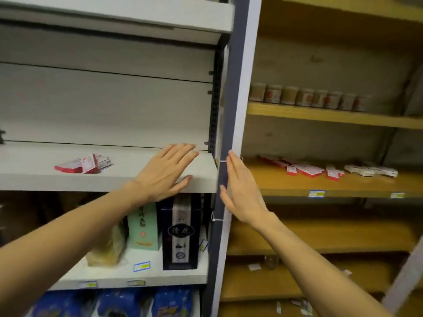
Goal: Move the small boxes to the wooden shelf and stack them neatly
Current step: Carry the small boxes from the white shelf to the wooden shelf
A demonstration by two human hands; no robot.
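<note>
White metal shelf (pixel 34 177): small red boxes (pixel 83 165) mid-board. Wooden shelf (pixel 297 186): earlier boxes (pixel 306 169) scattered. Left hand (pixel 162 172), right hand (pixel 242 191): flat, holding nothing. Risk: loose top box sliding off when lifted.

Small shop, likely grocery or general store. White metal shelving (pixel 107 179) on left, wooden shelf (pixel 332 186) on right, dark blue upright (pixel 225 133) between. Price labels (pixel 316 194) on shelf edges. Row of jars (pixel 306 97) far right, blurred. Small red-and-white boxes (pixel 306 169) lying flat in row. Boxed bottles (pixel 182 232) lower left; blue packets (pixel 128 303) on lowest shelf.
</note>
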